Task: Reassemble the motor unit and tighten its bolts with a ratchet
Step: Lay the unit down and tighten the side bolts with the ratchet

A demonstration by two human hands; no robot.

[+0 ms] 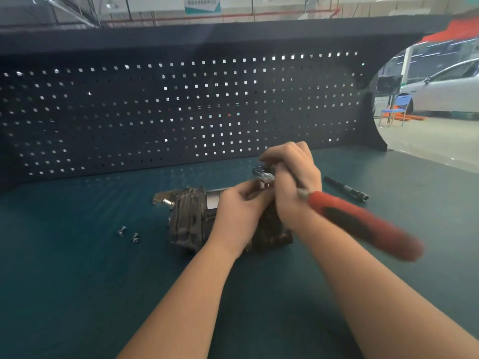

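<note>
Your dark grey, ribbed cast-metal motor unit (189, 218) lies on its side near the middle of the teal-green bench mat (77, 281), in front of the black perforated back panel (155, 112). Its casing looks grimy and worn, with raised fins running across the body, a bright silver band (212, 200) around the middle, and a pale lug with a short shiny stud (168, 202) jutting out at its left end. The right half of the unit is hidden under your hands.

Your left hand (239, 209) rests on top of the unit with its fingers curled inward, pinching something at the small silver socket (264, 184); what exactly lies between the fingertips is too blurred to tell. Your right hand (293, 182) is wrapped around the neck of the red-and-black-handled ratchet (363, 224), fingers curled tight just behind the chrome head (263, 174), which sits above the unit's far right end. The handle slants down and to the right, clear of the mat, and is blurred.

Two small silver flanged bolts (128, 234) lie loose on the mat just left of the unit, close to each other. A black cylindrical extension bar (346, 189) lies on the mat to the right, beyond your right hand and apart from the unit.
</note>
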